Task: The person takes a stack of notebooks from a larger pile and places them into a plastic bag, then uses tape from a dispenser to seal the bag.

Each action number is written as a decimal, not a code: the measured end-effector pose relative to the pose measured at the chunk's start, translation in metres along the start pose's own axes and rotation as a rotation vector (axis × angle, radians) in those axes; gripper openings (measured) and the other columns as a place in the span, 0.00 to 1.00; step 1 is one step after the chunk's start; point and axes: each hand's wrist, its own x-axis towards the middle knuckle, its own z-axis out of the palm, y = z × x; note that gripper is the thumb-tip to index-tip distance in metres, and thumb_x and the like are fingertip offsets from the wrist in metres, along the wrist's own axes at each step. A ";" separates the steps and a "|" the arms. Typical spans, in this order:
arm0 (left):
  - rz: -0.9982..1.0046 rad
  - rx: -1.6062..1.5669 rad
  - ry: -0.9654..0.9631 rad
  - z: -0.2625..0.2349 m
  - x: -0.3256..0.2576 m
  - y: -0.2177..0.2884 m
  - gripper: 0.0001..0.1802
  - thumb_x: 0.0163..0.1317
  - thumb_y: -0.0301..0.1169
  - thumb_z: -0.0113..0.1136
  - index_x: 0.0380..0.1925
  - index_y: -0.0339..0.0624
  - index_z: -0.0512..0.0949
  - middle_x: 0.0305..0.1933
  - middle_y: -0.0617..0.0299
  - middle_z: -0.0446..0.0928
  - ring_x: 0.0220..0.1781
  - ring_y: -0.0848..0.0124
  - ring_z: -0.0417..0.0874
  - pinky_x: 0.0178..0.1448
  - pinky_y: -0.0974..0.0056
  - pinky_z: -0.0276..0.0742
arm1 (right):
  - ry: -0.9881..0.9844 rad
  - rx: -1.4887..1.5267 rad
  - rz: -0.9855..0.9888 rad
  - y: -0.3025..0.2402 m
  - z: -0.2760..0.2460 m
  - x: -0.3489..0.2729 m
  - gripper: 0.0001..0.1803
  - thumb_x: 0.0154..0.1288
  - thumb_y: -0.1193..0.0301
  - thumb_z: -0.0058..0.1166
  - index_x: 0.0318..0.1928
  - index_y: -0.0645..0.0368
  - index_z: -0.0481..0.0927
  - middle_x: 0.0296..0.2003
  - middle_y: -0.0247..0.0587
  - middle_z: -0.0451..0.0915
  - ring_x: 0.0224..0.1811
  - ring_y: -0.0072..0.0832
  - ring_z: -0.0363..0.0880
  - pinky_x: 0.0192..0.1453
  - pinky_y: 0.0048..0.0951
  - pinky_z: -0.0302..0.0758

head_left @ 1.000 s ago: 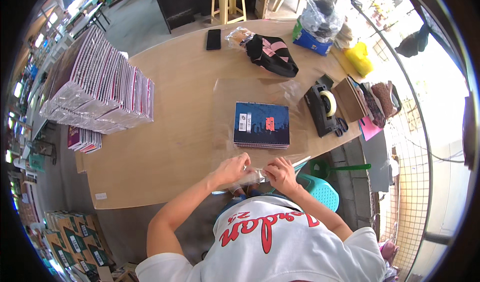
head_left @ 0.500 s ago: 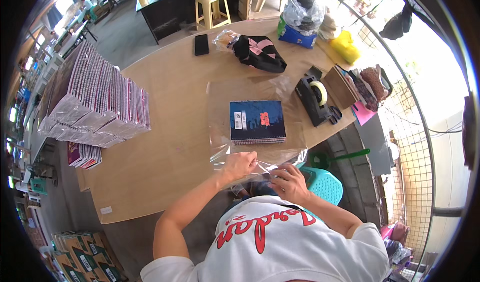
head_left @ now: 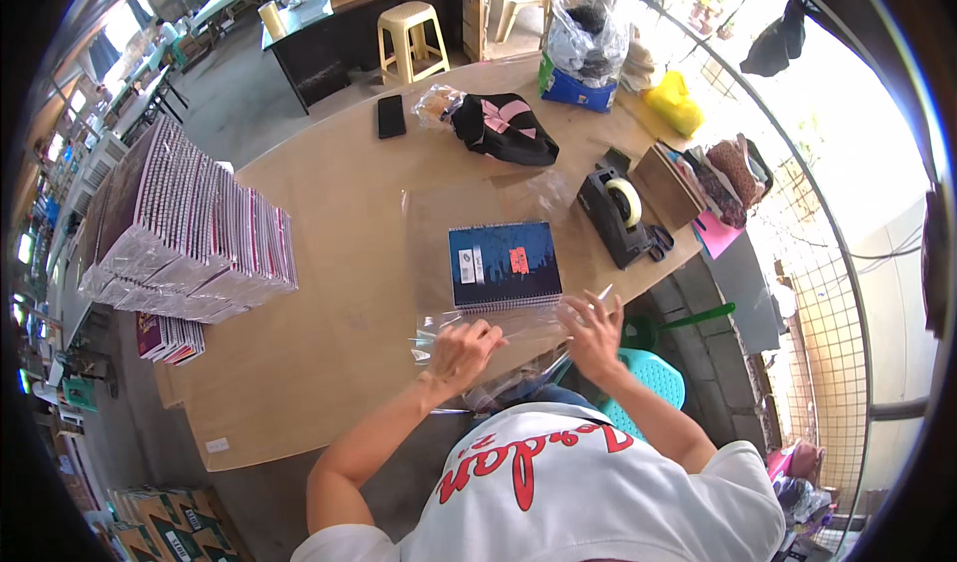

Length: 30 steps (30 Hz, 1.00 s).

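Observation:
A small stack of dark blue spiral notebooks (head_left: pixel 533 263) lies on a clear plastic sheet (head_left: pixel 427 263) spread over the table. Just in front of its near left corner, my left hand (head_left: pixel 464 355) has curled fingers closed on the near part of the plastic. My right hand (head_left: pixel 594 339) is open, its fingers spread over the sheet's near right side, close to the notebooks' corner. The plastic's near edge hangs wrinkled past the table rim between my hands. Its exact outline is hard to follow because it is transparent.
Tall plastic-wrapped piles of spiral notebooks (head_left: pixel 199 223) stand on the table's left. A black tape dispenser (head_left: pixel 613 218) and scissors (head_left: pixel 659 243) lie to the right. Farther back are a phone (head_left: pixel 391 116) and a black-and-pink bag (head_left: pixel 506 128). A turquoise stool (head_left: pixel 648 380) stands below the near right edge.
My right hand has spread its fingers and moved up and right, off the near edge of the plastic. My left hand has shifted slightly left. The near flap of plastic now reaches the notebooks' front.

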 end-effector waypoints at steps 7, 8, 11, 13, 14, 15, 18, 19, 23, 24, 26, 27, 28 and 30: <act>-0.197 -0.070 -0.067 0.008 -0.006 -0.106 0.19 0.60 0.28 0.61 0.53 0.55 0.79 0.45 0.59 0.83 0.43 0.60 0.83 0.46 0.54 0.75 | -0.043 0.422 0.043 0.108 -0.040 0.101 0.07 0.53 0.76 0.62 0.34 0.56 0.87 0.28 0.39 0.85 0.30 0.35 0.85 0.39 0.35 0.81; -0.192 -0.045 0.056 0.006 0.009 -0.086 0.20 0.59 0.30 0.63 0.54 0.55 0.78 0.48 0.59 0.81 0.46 0.59 0.81 0.50 0.51 0.72 | -0.149 0.493 0.074 0.128 -0.032 0.120 0.05 0.53 0.76 0.63 0.33 0.58 0.87 0.26 0.39 0.85 0.29 0.32 0.86 0.36 0.33 0.81; -0.177 0.057 0.428 -0.002 0.060 -0.019 0.24 0.58 0.37 0.66 0.56 0.57 0.76 0.55 0.58 0.78 0.56 0.59 0.75 0.64 0.45 0.61 | -0.453 0.641 0.217 0.167 -0.004 0.167 0.04 0.56 0.75 0.64 0.32 0.63 0.86 0.24 0.40 0.85 0.25 0.25 0.85 0.31 0.28 0.81; -0.053 0.147 0.086 0.051 0.045 0.011 0.32 0.58 0.48 0.66 0.63 0.58 0.72 0.64 0.59 0.71 0.62 0.59 0.71 0.68 0.43 0.57 | -0.633 0.655 0.254 0.172 0.005 0.194 0.05 0.57 0.75 0.64 0.31 0.65 0.86 0.23 0.40 0.85 0.24 0.23 0.85 0.30 0.26 0.81; -0.151 0.136 0.052 0.066 0.046 0.020 0.34 0.59 0.52 0.63 0.66 0.60 0.69 0.67 0.56 0.67 0.65 0.56 0.68 0.69 0.41 0.56 | -0.704 0.638 0.255 0.170 0.006 0.203 0.06 0.57 0.75 0.65 0.31 0.66 0.86 0.23 0.39 0.85 0.23 0.22 0.85 0.30 0.25 0.82; -0.246 0.122 0.017 0.075 0.050 0.025 0.37 0.60 0.56 0.61 0.69 0.62 0.67 0.69 0.53 0.64 0.68 0.53 0.66 0.71 0.39 0.55 | -0.772 0.619 0.260 0.170 0.008 0.209 0.06 0.57 0.74 0.65 0.31 0.67 0.86 0.22 0.38 0.85 0.23 0.22 0.85 0.29 0.25 0.82; -0.327 0.190 -0.050 0.080 0.064 0.021 0.38 0.61 0.60 0.58 0.71 0.69 0.64 0.73 0.48 0.57 0.73 0.48 0.60 0.73 0.34 0.51 | -0.789 0.572 0.189 0.182 0.027 0.215 0.06 0.54 0.75 0.66 0.31 0.65 0.86 0.21 0.38 0.84 0.22 0.23 0.85 0.30 0.25 0.82; -0.353 0.178 -0.075 0.080 0.066 0.019 0.38 0.60 0.60 0.58 0.71 0.71 0.64 0.73 0.48 0.57 0.73 0.47 0.59 0.73 0.33 0.51 | -0.785 0.530 0.136 0.180 0.030 0.220 0.06 0.53 0.75 0.66 0.31 0.65 0.86 0.20 0.39 0.84 0.22 0.24 0.85 0.30 0.25 0.82; -0.419 0.156 -0.131 0.080 0.067 0.016 0.38 0.59 0.61 0.59 0.71 0.74 0.63 0.73 0.46 0.56 0.74 0.43 0.57 0.72 0.31 0.52 | -0.005 0.246 -0.105 0.143 0.070 0.245 0.11 0.54 0.61 0.65 0.32 0.55 0.88 0.30 0.46 0.86 0.35 0.41 0.86 0.41 0.37 0.83; -0.412 0.155 -0.136 0.080 0.069 0.016 0.38 0.59 0.61 0.59 0.71 0.75 0.63 0.73 0.45 0.56 0.74 0.43 0.57 0.72 0.31 0.53 | -0.147 0.436 -0.098 0.125 0.088 0.257 0.13 0.55 0.59 0.64 0.34 0.55 0.88 0.32 0.47 0.85 0.38 0.43 0.85 0.43 0.39 0.82; -0.359 0.167 -0.153 0.080 0.082 0.021 0.39 0.59 0.61 0.59 0.71 0.74 0.63 0.74 0.44 0.56 0.74 0.42 0.57 0.71 0.31 0.53 | -0.316 0.448 -0.354 0.110 0.153 0.287 0.21 0.60 0.52 0.60 0.36 0.58 0.87 0.35 0.49 0.86 0.44 0.44 0.85 0.47 0.41 0.80; -0.367 0.179 -0.158 0.081 0.081 0.021 0.39 0.59 0.61 0.59 0.71 0.74 0.62 0.74 0.43 0.56 0.74 0.41 0.57 0.71 0.31 0.54 | -0.437 0.379 -0.421 0.095 0.169 0.296 0.26 0.62 0.47 0.56 0.37 0.61 0.86 0.36 0.50 0.86 0.45 0.45 0.85 0.49 0.42 0.80; -0.363 0.175 -0.150 0.081 0.083 0.022 0.40 0.59 0.61 0.59 0.71 0.74 0.62 0.74 0.43 0.55 0.74 0.41 0.57 0.71 0.31 0.54 | -0.551 0.307 -0.481 0.085 0.180 0.304 0.32 0.64 0.43 0.53 0.38 0.64 0.85 0.37 0.51 0.86 0.46 0.45 0.85 0.51 0.42 0.79; -0.432 0.189 -0.132 0.079 0.067 0.022 0.40 0.59 0.61 0.59 0.72 0.73 0.62 0.74 0.42 0.55 0.74 0.39 0.57 0.71 0.31 0.55 | -0.945 0.366 -0.177 0.032 0.150 0.310 0.42 0.66 0.33 0.45 0.39 0.65 0.86 0.38 0.54 0.86 0.45 0.48 0.85 0.52 0.46 0.78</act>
